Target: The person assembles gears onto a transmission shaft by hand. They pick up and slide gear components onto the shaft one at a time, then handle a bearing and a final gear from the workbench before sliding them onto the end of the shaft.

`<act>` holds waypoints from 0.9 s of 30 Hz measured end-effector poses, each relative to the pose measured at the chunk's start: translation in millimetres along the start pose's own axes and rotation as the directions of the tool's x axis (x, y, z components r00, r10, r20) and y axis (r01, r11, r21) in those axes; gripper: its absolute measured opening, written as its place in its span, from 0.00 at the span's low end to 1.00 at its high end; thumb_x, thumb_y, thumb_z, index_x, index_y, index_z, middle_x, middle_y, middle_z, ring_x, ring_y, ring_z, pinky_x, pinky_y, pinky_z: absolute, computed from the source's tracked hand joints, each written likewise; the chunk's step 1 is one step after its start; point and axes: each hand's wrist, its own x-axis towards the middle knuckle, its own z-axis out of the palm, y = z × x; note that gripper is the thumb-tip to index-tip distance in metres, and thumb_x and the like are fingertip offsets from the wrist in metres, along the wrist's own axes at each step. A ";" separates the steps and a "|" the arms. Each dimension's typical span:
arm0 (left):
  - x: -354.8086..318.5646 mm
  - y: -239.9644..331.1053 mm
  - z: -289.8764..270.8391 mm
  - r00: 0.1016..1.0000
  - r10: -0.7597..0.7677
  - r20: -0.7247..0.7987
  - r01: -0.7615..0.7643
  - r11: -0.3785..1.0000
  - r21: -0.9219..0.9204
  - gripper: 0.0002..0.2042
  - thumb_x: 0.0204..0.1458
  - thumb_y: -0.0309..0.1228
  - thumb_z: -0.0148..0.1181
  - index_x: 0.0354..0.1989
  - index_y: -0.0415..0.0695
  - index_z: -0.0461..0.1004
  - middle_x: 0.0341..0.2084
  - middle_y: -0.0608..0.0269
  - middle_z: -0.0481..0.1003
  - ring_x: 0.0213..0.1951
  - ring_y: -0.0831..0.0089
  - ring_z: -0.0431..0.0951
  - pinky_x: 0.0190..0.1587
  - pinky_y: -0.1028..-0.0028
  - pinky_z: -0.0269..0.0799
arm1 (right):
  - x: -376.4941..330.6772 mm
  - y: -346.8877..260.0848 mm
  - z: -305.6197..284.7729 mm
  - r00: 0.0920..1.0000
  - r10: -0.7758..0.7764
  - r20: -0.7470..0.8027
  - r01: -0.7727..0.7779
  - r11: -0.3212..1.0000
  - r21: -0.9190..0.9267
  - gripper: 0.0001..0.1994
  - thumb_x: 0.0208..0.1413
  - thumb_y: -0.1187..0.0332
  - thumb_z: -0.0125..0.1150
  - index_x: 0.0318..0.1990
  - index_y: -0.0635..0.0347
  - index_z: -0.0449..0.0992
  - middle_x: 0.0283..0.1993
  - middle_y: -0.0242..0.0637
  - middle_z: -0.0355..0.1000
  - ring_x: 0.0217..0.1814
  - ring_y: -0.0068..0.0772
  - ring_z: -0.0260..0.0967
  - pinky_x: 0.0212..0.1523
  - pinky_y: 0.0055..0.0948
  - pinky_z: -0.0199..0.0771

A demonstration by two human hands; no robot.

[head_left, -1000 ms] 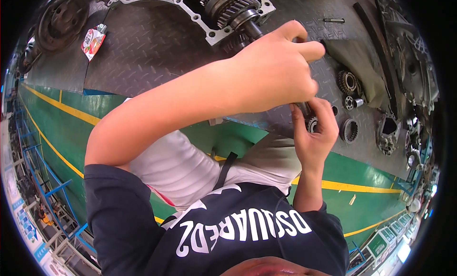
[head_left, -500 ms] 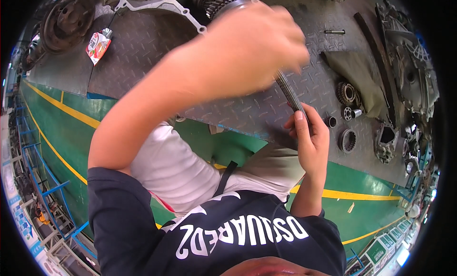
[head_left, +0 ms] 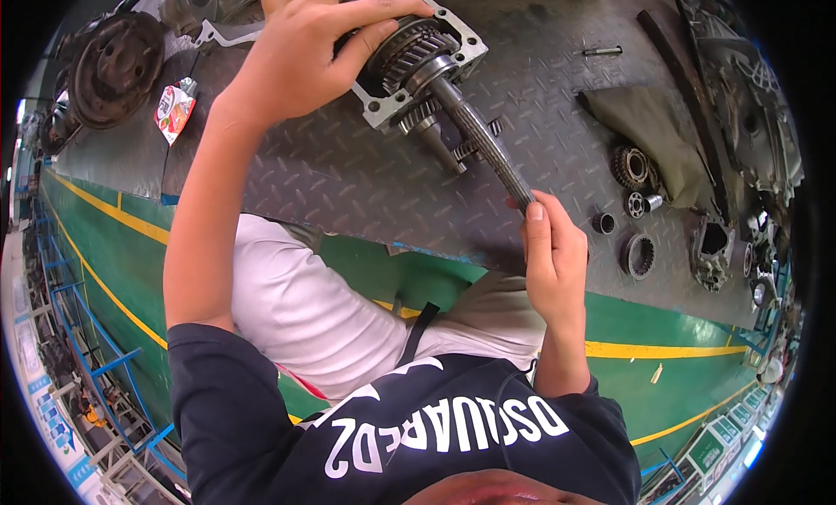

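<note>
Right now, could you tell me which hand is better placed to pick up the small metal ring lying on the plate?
The right hand, probably. It holds the tip of the long shaft close beside the small metal ring. The left hand is far off, gripping the gear cluster at the shaft's other end.

Your left hand grips the gear cluster; your right hand holds the tip of the splined shaft. Between your fingers and below the shaft, the checker-plate floor lies open. Right of your right fingers, passage is crowded by a small bushing, a ring gear, a bearing and a folded rag. Left of your left fingers sit a red packet and a brake drum.
</note>
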 end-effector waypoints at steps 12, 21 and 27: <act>5.5 16.8 -12.6 0.946 -0.267 0.182 0.261 0.964 0.055 0.15 0.63 0.25 0.61 0.55 0.51 0.86 0.54 0.56 0.84 0.56 0.55 0.82 0.58 0.60 0.73 | -0.6 -3.5 1.1 0.999 -0.019 0.038 0.020 1.000 -0.014 0.12 0.75 0.66 0.55 0.49 0.66 0.80 0.24 0.32 0.66 0.24 0.22 0.59 0.28 0.27 0.60; 29.3 -18.3 11.1 0.982 0.188 -0.015 -0.184 0.973 0.141 0.10 0.62 0.26 0.58 0.46 0.50 0.84 0.52 0.66 0.85 0.69 0.53 0.71 0.70 0.49 0.49 | 16.8 -12.2 12.2 0.997 -0.072 0.020 0.073 0.995 -0.075 0.13 0.75 0.63 0.58 0.43 0.65 0.78 0.21 0.39 0.67 0.22 0.34 0.64 0.29 0.34 0.66; 38.8 -17.1 20.8 0.978 0.183 -0.096 -0.170 0.977 0.131 0.12 0.62 0.25 0.55 0.52 0.47 0.78 0.51 0.61 0.80 0.66 0.56 0.70 0.66 0.49 0.52 | 18.3 -17.0 11.7 0.997 -0.057 0.043 0.063 0.988 -0.140 0.12 0.75 0.63 0.59 0.44 0.65 0.77 0.23 0.45 0.70 0.23 0.43 0.68 0.29 0.37 0.68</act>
